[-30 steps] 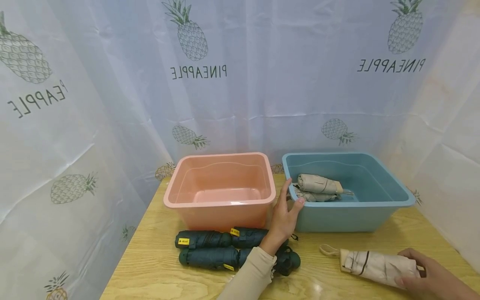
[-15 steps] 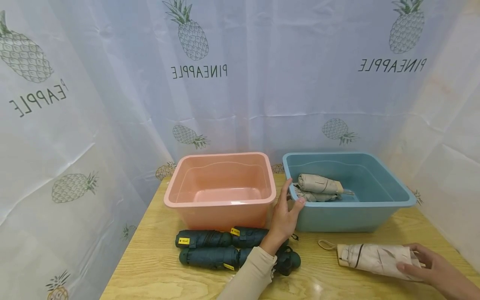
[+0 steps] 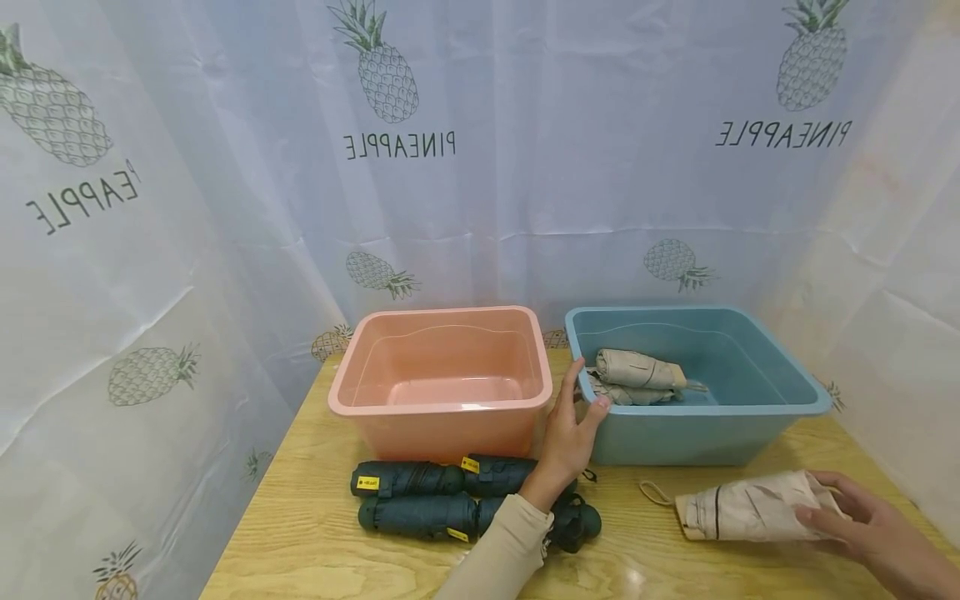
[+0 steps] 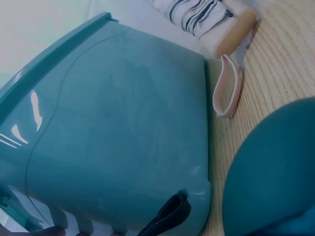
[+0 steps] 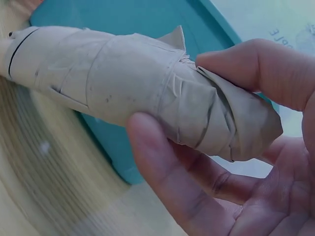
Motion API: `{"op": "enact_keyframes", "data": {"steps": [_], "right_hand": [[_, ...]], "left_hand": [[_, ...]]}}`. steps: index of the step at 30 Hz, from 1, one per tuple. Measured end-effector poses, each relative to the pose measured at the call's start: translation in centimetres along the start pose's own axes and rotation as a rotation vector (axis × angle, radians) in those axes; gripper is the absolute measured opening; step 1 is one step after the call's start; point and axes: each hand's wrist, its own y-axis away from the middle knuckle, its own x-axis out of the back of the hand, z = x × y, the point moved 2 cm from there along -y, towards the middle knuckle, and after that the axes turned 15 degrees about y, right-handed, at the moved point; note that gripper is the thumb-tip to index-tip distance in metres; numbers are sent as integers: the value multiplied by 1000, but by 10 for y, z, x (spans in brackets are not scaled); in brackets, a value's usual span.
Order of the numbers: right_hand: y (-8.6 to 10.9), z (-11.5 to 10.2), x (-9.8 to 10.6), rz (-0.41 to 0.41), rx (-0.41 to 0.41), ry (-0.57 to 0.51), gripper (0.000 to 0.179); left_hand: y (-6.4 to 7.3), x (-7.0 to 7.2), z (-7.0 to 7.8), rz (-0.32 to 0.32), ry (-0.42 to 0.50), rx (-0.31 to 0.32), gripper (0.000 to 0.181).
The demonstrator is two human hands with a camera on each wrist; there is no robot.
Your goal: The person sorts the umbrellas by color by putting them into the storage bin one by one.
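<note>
My right hand [image 3: 866, 525] grips the loose fabric end of a beige folded umbrella [image 3: 753, 507], thumb on one side and fingers on the other. In the right wrist view, the umbrella [image 5: 123, 73] lies across the hand, its cloth wrapped by a thin dark band near the far end. Its looped cord and pale handle point left in the head view. My left hand [image 3: 567, 437] rests on the near left corner of a blue bin [image 3: 675, 437], thumb over the front rim, index finger along the side. Two beige umbrellas [image 3: 637, 369] lie inside the bin.
A pink bin [image 3: 442, 429] stands left of the blue one. Several dark green folded umbrellas [image 3: 416, 517] lie in two rows before it, some partly behind my left forearm. A pineapple-print curtain [image 3: 495, 183] hangs behind the wooden table [image 3: 300, 533].
My right hand and the beige umbrella's fabric end have moved slightly up in the head view; its cloth looks a little turned. The left hand and bins stay put.
</note>
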Motion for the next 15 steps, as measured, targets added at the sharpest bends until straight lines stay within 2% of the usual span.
{"op": "enact_keyframes", "data": {"steps": [15], "right_hand": [[1, -7, 2, 55, 47, -33, 69]], "left_hand": [[-1, 0, -2, -3, 13, 9, 65]]}}
